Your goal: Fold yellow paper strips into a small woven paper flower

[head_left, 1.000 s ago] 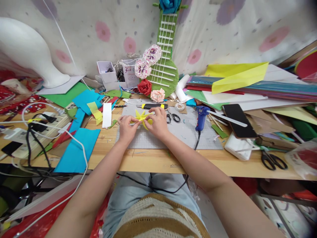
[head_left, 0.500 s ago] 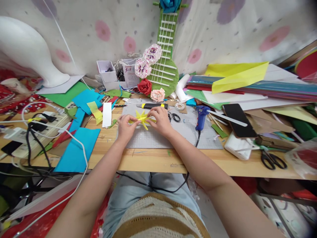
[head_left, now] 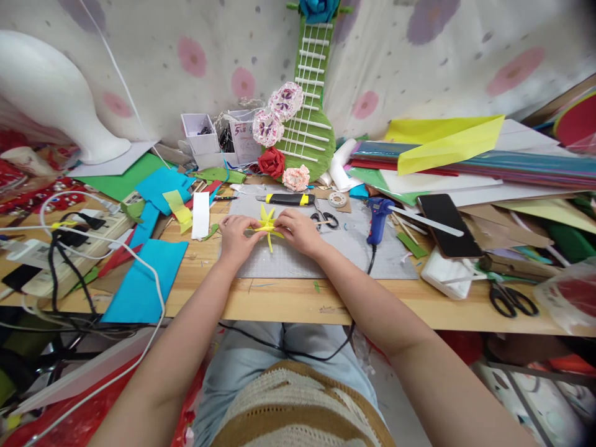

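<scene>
A small yellow paper piece with several pointed strips [head_left: 267, 226] is held just above the grey cutting mat [head_left: 344, 254]. My left hand [head_left: 236, 236] pinches its left side with fingers closed. My right hand [head_left: 300, 231] pinches its right side, fingers curled over it. Both forearms reach in from the near edge of the wooden table [head_left: 288, 301]. Behind the hands lies a black and yellow utility knife [head_left: 285, 199], with small scissors [head_left: 325, 218] to its right.
A blue glue gun [head_left: 378, 218] stands right of the mat, its cord running off the table edge. A black phone [head_left: 447, 225], stacked coloured sheets [head_left: 465, 164] and large scissors [head_left: 512, 300] fill the right. Blue paper [head_left: 144, 279] and cables [head_left: 69, 248] crowd the left. A green paper guitar [head_left: 311, 124] leans at the back.
Both hands have turned the yellow piece between them. It now looks narrower, with strips pointing up and down. My right hand has shifted slightly lower and left.
</scene>
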{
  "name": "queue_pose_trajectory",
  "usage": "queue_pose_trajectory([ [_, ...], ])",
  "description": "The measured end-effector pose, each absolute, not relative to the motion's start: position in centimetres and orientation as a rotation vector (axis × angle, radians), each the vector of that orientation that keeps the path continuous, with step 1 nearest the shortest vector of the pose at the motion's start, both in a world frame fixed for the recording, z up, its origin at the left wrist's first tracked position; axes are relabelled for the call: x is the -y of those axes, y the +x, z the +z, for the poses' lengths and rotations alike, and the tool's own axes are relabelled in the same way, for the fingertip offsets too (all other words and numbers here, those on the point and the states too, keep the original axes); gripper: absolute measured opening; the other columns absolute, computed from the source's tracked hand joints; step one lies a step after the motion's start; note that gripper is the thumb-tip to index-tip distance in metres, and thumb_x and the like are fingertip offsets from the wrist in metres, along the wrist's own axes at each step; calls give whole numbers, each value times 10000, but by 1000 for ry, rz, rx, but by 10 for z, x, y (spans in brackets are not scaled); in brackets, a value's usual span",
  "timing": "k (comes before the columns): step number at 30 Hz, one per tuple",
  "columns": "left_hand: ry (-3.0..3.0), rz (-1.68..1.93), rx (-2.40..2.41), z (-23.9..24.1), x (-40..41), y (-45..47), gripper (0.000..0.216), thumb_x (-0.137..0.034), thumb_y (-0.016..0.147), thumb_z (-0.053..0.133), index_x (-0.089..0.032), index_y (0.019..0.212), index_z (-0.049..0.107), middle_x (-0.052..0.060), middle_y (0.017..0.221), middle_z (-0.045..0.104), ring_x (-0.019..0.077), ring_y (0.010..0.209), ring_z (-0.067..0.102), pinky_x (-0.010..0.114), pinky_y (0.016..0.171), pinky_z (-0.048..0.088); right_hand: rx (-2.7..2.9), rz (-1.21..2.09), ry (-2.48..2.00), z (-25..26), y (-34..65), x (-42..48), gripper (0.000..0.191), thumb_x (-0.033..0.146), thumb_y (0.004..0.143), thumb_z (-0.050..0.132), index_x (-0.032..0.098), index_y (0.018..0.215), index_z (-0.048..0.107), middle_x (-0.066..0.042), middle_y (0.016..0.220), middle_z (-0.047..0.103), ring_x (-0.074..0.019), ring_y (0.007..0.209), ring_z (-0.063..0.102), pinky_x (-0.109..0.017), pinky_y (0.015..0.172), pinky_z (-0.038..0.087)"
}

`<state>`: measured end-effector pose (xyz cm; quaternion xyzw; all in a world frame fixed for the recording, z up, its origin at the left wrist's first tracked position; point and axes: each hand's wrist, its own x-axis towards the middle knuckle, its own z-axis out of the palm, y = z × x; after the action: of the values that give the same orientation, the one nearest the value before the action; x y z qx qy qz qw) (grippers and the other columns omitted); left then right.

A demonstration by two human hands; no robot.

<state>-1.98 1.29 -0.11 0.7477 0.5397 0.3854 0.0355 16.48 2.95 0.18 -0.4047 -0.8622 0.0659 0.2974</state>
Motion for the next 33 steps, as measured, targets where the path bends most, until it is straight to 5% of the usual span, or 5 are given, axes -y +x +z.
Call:
queue_pose_trajectory([
  [6,2398,1137,-1618,0,-14,-23,225,-392,769,608,-241,601,601,-15,647,641,177,776,555,404,899,267,2327,234,-1096,2,167,-29,128,230,858,506,170,840,617,-55,891,588,-158,834,521,-262,709,379],
  [33,2619,1048,-1532,0,-16,-30,224,-390,788,581,-265,607,624,-15,657,662,179,782,548,445,975,226,2307,247,-1032,0,167,-29,92,245,814,585,163,848,609,-63,913,580,-174,886,499,-289,773,395],
])
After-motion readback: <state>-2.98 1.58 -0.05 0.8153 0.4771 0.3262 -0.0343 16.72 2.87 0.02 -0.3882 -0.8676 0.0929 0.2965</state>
